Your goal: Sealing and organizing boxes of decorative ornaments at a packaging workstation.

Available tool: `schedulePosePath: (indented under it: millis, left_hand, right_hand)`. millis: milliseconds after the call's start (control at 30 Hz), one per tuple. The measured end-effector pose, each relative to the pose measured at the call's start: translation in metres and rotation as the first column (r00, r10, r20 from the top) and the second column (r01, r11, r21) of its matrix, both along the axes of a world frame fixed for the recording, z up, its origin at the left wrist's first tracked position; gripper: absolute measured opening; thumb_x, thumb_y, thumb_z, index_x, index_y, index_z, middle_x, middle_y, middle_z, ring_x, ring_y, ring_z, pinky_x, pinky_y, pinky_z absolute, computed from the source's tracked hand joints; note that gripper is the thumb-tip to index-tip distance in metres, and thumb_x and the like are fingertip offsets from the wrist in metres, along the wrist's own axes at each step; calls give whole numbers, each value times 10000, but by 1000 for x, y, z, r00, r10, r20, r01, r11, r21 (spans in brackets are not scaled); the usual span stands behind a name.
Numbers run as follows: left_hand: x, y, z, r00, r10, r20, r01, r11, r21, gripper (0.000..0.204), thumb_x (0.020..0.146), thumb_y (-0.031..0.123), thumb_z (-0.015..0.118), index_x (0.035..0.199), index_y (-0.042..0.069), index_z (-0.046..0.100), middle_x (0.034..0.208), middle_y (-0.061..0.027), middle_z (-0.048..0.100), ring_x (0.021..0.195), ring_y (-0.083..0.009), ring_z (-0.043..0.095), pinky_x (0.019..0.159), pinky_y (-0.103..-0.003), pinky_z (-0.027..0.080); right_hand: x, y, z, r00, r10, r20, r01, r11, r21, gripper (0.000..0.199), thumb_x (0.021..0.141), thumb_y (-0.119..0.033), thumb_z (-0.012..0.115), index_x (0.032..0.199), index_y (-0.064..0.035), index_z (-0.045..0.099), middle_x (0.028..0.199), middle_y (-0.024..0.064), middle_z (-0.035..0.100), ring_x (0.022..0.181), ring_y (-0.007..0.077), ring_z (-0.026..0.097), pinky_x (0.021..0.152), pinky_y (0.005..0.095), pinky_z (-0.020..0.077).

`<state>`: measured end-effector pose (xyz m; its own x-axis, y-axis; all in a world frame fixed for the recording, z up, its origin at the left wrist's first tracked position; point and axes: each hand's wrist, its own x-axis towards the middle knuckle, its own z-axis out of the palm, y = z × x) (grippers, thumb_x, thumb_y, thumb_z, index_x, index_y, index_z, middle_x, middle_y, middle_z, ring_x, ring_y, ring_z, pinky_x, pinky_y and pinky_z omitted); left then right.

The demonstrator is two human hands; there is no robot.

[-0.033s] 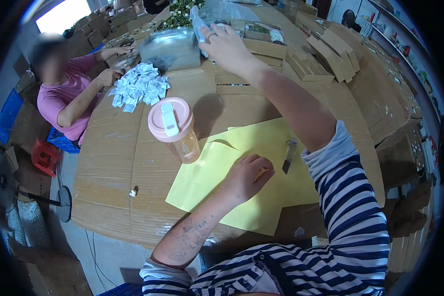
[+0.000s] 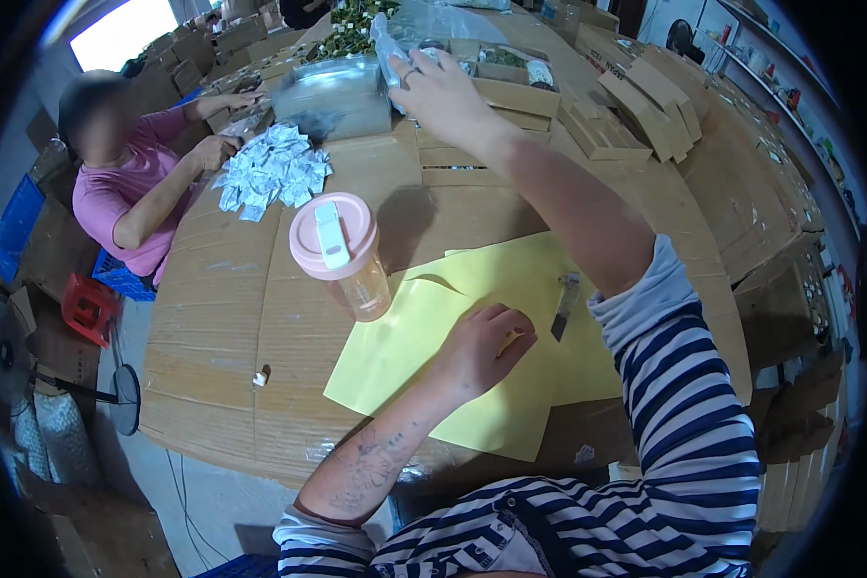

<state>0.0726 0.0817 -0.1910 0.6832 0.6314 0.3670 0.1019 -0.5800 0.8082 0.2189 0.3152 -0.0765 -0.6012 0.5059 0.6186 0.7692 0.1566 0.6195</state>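
My left hand (image 2: 484,352) rests low over yellow paper sheets (image 2: 395,356), its fingers loosely curled and nothing visible in them. Stretched far forward, my right hand (image 2: 443,96) has its fingers spread at the edge of a clear plastic bag (image 2: 387,53), beside a cardboard tray (image 2: 515,94) with small items in its compartments. What its fingertips touch is hard to make out. On the yellow paper, right of my left hand, lies a craft knife (image 2: 564,306) with a dark blade. A cup with a pink lid (image 2: 335,236) stands at the paper's upper left.
Silver-white packets (image 2: 275,169) are heaped at the left, near a person in pink (image 2: 130,197). A clear plastic bin (image 2: 332,96) sits behind them, with green leafy pieces (image 2: 349,29) beyond. Cardboard pieces (image 2: 650,106) lie at the right. A small white bit (image 2: 260,378) is near the left edge.
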Motion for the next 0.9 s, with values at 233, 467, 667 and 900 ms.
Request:
schedulePosePath:
  millis: [233, 467, 667, 900]
  left_hand:
    - [-3, -2, 3, 1000, 3, -23, -1, 995, 104, 89, 914, 131, 698, 949, 53, 675, 895, -112, 657, 858, -293, 650, 782, -391, 538]
    - [-19, -21, 3, 978, 29, -209, 29, 963, 267, 412, 865, 317, 759, 1178, 73, 648, 1195, -157, 622, 1114, -340, 593, 949, -418, 493]
    - [-26, -84, 29, 530, 435, -728, -14, 863, 505, 1049, 729, 613, 761, 1523, 51, 367, 1470, -277, 432, 1328, -436, 472, 1017, -452, 490]
    - [-54, -83, 46, 800, 358, -481, -94, 867, 489, 517, 765, 89, 688, 1278, 99, 628, 936, -59, 602, 865, -241, 648, 699, -360, 555]
  right_hand:
    - [-5, -3, -2, 999, 8, -46, -12, 995, -94, 183, 819, -223, 711, 968, -126, 667, 1362, 144, 564, 1239, 339, 538, 960, 459, 461]
    - [0, -33, 0, 997, 41, -68, -44, 998, -45, 259, 867, -284, 703, 1093, -160, 676, 1410, 122, 541, 1301, 340, 506, 1033, 488, 424]
    - [16, -157, -10, 862, 255, -438, -350, 924, -151, 412, 925, -410, 656, 1249, -160, 616, 1427, 144, 543, 1359, 365, 466, 1125, 548, 339]
    - [68, -236, -127, 849, -173, -500, -163, 813, -559, 518, 973, -462, 580, 1392, -159, 549, 1433, 236, 516, 1345, 373, 484, 1141, 569, 302]
